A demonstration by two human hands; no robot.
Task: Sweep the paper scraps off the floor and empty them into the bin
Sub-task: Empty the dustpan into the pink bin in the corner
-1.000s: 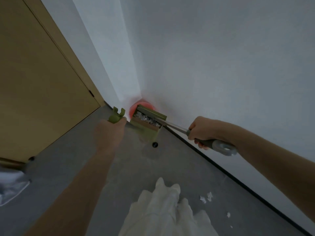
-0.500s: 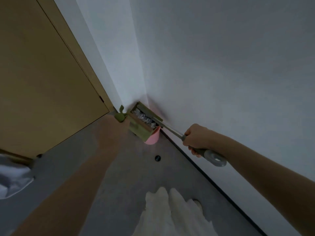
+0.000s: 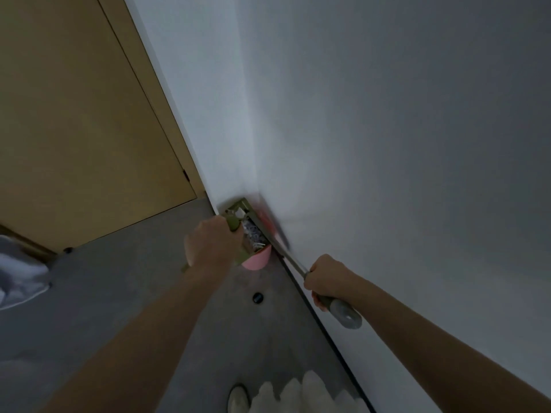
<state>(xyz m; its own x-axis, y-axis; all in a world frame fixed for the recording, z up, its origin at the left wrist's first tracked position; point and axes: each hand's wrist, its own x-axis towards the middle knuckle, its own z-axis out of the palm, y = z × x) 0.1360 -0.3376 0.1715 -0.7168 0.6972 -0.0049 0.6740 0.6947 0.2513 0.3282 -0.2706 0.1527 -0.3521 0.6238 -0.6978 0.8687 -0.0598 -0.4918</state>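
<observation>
Green dustpan (image 3: 238, 217) w/ white paper scraps (image 3: 253, 235), tilted over pink bin (image 3: 257, 261). Left hand (image 3: 210, 244) grips dustpan; right hand (image 3: 326, 280), at 4 o'clock, grips broom handle (image 3: 343, 312).

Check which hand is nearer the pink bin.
Left. The left hand grips the green dustpan right beside the pink bin; the right hand holds the brush handle farther back along the wall.

Both your arms reach forward; your left hand (image 3: 212, 245) is fisted, knuckles up, and your right hand (image 3: 327, 278) curls tight, lower and nearer.
</observation>
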